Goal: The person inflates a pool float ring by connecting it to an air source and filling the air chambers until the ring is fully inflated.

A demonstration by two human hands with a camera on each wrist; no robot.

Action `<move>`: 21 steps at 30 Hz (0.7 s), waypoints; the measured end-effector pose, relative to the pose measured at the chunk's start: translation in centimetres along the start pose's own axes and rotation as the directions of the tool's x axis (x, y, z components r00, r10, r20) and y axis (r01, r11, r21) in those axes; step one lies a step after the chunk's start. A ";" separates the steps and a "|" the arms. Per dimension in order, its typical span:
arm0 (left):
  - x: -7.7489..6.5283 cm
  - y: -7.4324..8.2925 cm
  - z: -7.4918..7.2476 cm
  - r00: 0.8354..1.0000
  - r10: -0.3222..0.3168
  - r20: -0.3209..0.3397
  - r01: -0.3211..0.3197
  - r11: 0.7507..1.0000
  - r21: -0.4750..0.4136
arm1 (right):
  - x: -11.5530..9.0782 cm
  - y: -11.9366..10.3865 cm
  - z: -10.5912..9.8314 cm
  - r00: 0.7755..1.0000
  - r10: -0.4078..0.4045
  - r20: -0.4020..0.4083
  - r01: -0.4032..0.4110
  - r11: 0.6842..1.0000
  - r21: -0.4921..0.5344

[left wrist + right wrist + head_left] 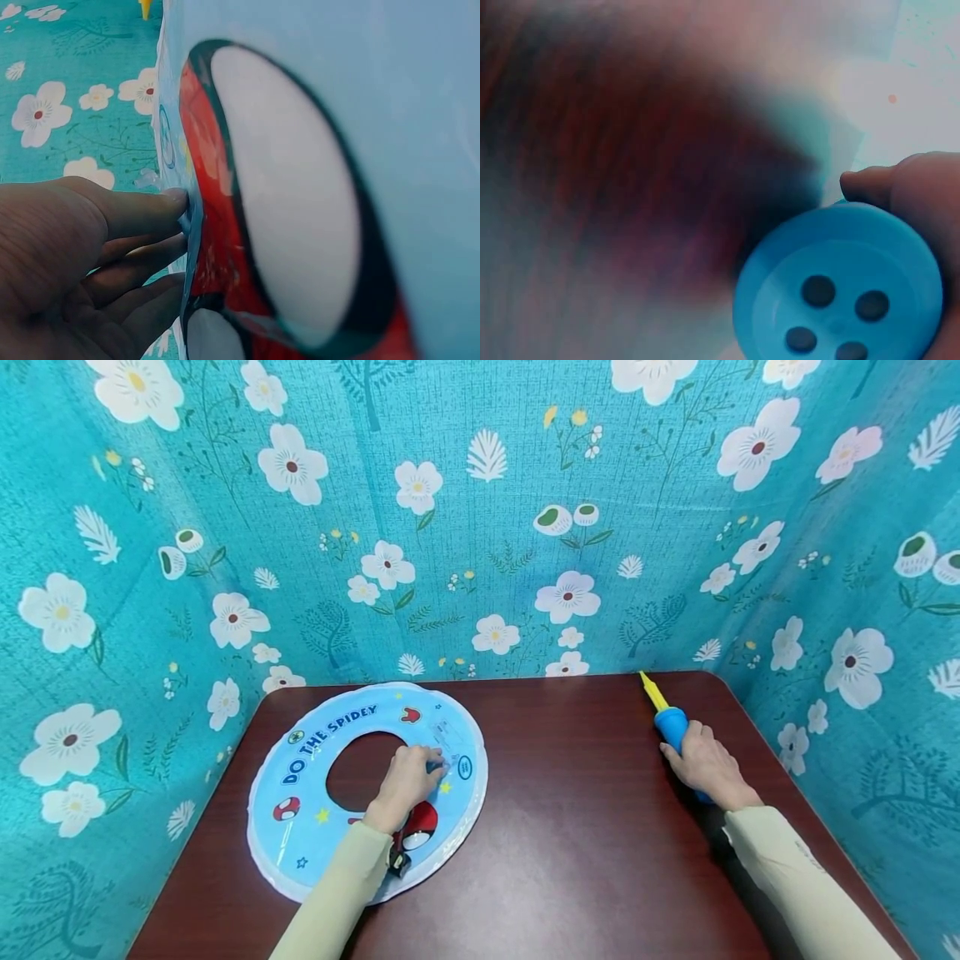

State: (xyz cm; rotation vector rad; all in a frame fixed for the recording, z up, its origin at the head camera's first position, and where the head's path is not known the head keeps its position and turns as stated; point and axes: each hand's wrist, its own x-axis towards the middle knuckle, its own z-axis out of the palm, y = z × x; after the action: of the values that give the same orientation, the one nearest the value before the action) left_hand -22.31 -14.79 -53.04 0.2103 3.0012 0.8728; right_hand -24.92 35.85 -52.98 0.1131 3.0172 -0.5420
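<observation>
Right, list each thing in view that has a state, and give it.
Swim ring: lying on the table, rim wrinkled; how full, unclear.
Pump: gripped, nozzle apart from the ring.
Left hand: pinching the ring.
Right hand: gripping the pump.
Cloth: hanging behind the table.

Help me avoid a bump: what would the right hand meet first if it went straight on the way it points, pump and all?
The floral curtain, probably, met by the yellow nozzle of the pump in the right hand; the gap is hard to judge.
</observation>
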 end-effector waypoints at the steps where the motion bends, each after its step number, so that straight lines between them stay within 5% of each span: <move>1: 0.0 0.0 0.0 1.000 0.001 -0.002 -0.001 1.000 0.000 | 0.0 -0.1 -0.1 1.000 -0.008 0.003 0.008 1.000 0.000; 21: 0.2 -0.6 0.0 0.999 0.046 -0.012 -0.046 0.998 0.034 | -0.9 -2.1 -2.6 0.987 -0.157 -0.026 0.158 0.986 0.061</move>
State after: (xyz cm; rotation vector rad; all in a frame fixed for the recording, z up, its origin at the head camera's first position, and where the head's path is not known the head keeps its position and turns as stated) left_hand -22.56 -15.33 -53.35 0.2766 3.0362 0.8304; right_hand -24.39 34.73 -49.77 -0.1182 3.0474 -0.6534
